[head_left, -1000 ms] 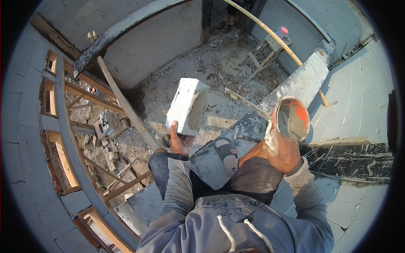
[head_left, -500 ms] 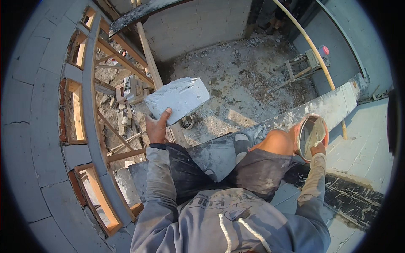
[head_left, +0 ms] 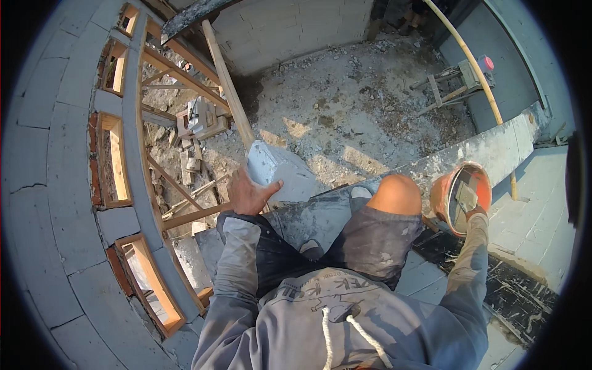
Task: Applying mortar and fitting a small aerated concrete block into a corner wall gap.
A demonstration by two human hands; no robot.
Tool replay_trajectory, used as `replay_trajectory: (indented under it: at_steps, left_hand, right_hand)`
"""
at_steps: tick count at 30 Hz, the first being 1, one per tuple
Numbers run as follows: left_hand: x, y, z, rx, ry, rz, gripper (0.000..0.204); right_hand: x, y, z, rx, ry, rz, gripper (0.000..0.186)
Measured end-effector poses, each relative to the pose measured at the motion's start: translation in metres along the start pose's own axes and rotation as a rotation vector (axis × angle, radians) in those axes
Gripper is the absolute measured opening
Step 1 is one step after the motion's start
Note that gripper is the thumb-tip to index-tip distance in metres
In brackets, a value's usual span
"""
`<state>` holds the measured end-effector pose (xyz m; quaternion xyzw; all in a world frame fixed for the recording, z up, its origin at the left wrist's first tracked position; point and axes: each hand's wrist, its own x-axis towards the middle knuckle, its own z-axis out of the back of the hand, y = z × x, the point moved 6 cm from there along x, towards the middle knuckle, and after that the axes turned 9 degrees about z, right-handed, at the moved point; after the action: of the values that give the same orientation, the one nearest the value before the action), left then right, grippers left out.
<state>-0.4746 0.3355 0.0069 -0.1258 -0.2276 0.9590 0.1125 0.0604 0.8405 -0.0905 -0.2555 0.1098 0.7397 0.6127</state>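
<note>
My left hand (head_left: 248, 192) grips a pale grey lightweight concrete block (head_left: 285, 171) at its near left end, thumb along the near edge. The block is tilted, a narrow end face turned up, in front of my left knee; the fingers beneath it are partly hidden. On the right, my right hand (head_left: 476, 213) closes round the handle of a trowel (head_left: 467, 196). Its flat, mortar-smeared blade is inside an orange-red bucket (head_left: 441, 192), which stands tilted beside my bare right knee. Grey mortar coats the bucket's inner wall.
I sit on a mortar-stained ledge (head_left: 493, 148) above a rubble-strewn floor (head_left: 345, 105). At left a block wall (head_left: 46, 166) holds small wooden frames (head_left: 114, 160). A wooden pole (head_left: 228, 86) and a bamboo pole (head_left: 465, 46) rise nearby. Another person (head_left: 412, 18) stands far back.
The block has come lower, to the right and turned so an end face shows. The trowel, previously heaped with mortar at the bucket's mouth, now shows its blade lower inside.
</note>
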Motion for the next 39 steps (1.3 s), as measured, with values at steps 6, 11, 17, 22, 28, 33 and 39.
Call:
replay_trajectory:
  at_steps: [6, 11, 17, 22, 28, 33, 39]
  left_hand:
    - [-0.003, -0.033, -0.046, 0.141, 0.123, -0.184, 0.107]
    - [-0.004, -0.035, -0.052, 0.162, 0.099, -0.311, 0.106]
    - [-0.009, -0.046, -0.057, 0.195, 0.154, -0.363, 0.109]
    - [-0.009, -0.050, -0.057, 0.192, 0.154, -0.379, 0.108]
    - [-0.008, -0.056, -0.076, 0.215, 0.146, -0.431, 0.105]
    - [-0.008, -0.067, -0.093, 0.135, 0.210, -0.483, 0.104]
    - [-0.017, -0.115, -0.142, 0.263, 0.308, -0.584, 0.103]
  right_hand:
    - [0.028, 0.016, -0.022, -0.187, 0.207, -0.080, 0.041]
    - [0.025, 0.026, -0.011, -0.142, 0.200, -0.065, 0.039]
    - [0.046, 0.014, -0.028, -0.093, 0.069, -0.043, 0.037]
    - [0.025, 0.022, -0.009, -0.083, 0.265, 0.028, 0.031]
    - [0.007, -0.060, -0.057, 0.678, 0.269, 0.053, 0.029]
    - [-0.066, -0.036, -0.016, 1.008, 0.133, -0.099, 0.021]
    - [-0.100, -0.036, -0.040, 1.463, 0.046, -0.107, 0.016]
